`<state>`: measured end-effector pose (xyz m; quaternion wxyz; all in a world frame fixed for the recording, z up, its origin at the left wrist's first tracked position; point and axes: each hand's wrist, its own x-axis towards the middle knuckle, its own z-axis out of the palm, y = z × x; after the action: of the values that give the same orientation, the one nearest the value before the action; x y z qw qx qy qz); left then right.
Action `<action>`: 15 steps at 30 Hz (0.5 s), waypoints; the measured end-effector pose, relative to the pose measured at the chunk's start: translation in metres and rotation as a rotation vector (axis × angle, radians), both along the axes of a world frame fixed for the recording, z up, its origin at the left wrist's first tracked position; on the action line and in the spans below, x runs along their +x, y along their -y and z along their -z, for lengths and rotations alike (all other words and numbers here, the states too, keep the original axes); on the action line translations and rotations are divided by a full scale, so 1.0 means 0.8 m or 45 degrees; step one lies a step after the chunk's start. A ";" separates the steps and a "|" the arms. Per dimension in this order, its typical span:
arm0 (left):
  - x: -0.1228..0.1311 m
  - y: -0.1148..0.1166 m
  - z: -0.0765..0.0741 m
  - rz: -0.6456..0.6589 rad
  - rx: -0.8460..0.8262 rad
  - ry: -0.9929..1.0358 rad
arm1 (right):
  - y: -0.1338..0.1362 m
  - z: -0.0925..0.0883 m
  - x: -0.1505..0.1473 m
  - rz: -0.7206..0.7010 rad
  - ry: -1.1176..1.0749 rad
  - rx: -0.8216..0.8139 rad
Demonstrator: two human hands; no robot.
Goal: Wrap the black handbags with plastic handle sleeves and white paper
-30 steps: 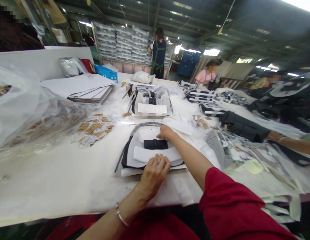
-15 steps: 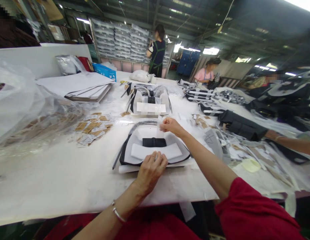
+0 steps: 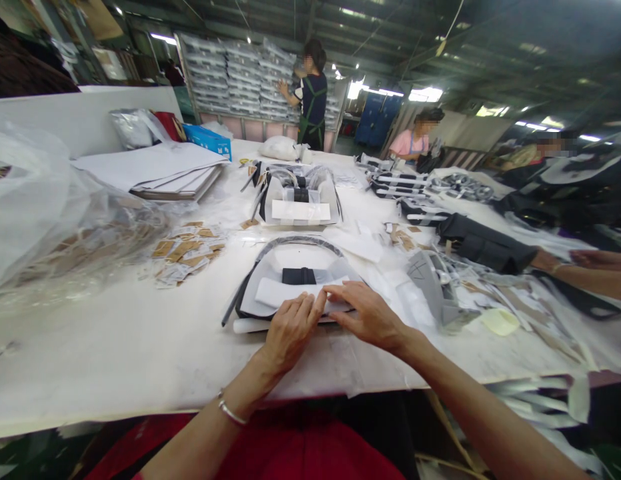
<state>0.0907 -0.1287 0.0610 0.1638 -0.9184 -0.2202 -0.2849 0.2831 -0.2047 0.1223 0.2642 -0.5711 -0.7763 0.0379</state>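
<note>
A grey and black bag (image 3: 250,291) lies on the white table (image 3: 140,353), its wrapped handle (image 3: 295,240) arching away from me. On it are a black strap piece (image 3: 291,275) and a white foam strip (image 3: 275,293). My left hand (image 3: 293,330) rests on the strip's near edge, fingers together and pressed down. My right hand (image 3: 367,313) meets it from the right at the strip, thumb and fingers apart, with nothing visible between them. A white roll (image 3: 250,325) lies under the bag's near edge.
Another bag (image 3: 300,211) lies beyond. Tags (image 3: 187,250) and plastic sheeting (image 3: 65,213) are at left, below stacked white boards (image 3: 155,167). At right, a co-worker's arm (image 3: 585,275) reaches to a black bag (image 3: 485,243). Other people work farther back.
My right hand has come down from the handle to the foam strip beside my left hand. The small translucent piece it held no longer shows there. The person at the back has raised an arm.
</note>
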 end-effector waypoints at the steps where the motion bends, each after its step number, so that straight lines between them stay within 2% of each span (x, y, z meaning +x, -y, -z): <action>1: 0.000 0.000 -0.001 -0.009 -0.011 -0.012 | 0.012 0.000 -0.003 -0.044 -0.007 0.076; 4: -0.002 0.000 -0.002 0.024 -0.056 -0.070 | 0.050 -0.002 -0.009 -0.141 -0.072 0.282; 6: -0.002 0.000 -0.002 0.053 -0.073 -0.089 | 0.073 0.000 -0.007 -0.143 -0.128 0.328; 9: -0.002 0.001 -0.002 0.058 -0.064 -0.082 | 0.100 0.020 0.003 -0.125 -0.086 0.107; 12: -0.002 0.001 -0.002 0.059 -0.045 -0.060 | 0.116 0.057 0.013 -0.101 0.014 -0.147; 15: -0.003 -0.002 -0.001 0.074 -0.050 -0.060 | 0.122 0.091 0.016 -0.063 -0.013 -0.125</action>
<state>0.0880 -0.1273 0.0621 0.1427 -0.9339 -0.1952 -0.2634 0.2961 -0.3019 0.0498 0.2386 -0.5637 -0.7861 0.0854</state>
